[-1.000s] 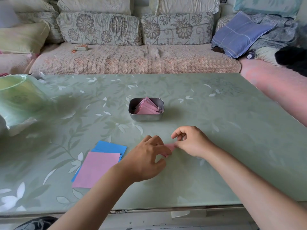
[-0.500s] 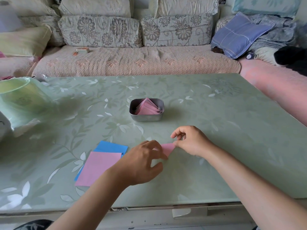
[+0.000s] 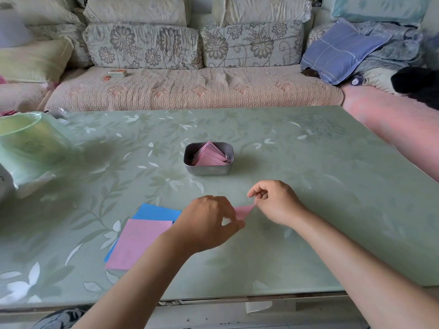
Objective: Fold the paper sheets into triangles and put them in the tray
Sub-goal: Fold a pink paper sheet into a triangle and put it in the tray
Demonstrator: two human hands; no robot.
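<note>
From my end, this job looks partly done. The tray [image 3: 206,170] sits in the middle of the counter [image 3: 320,191]. It already holds a pile of folded triangles [image 3: 209,154] — all pink, as far as I can see, and leaning on each other. I cannot count them.

Right now one pink piece [image 3: 244,211] is being worked on. It is nearer to me than the tray and apart from it. The right hand [image 3: 276,203] pinches its right tip between thumb and finger, with the other fingers curled. The left hand [image 3: 209,220] has its fingers curled down over the other end and looks to be pinching it too, but that hand hides most of the paper. The bit I can see has a pointy shape, so I think the fold is almost finished. I cannot tell if the piece lies on the counter or is lifted just off it.

Here is what is left — a flat pink sheet [image 3: 140,243] lies just to the left of the left hand. It sits on top of a blue sheet [image 3: 156,211] that peeks out behind it. There may be more under them; I cannot tell. So I judge that this piece has to go in the tray, and then at least two more sheets need folding and dropping in.
</note>
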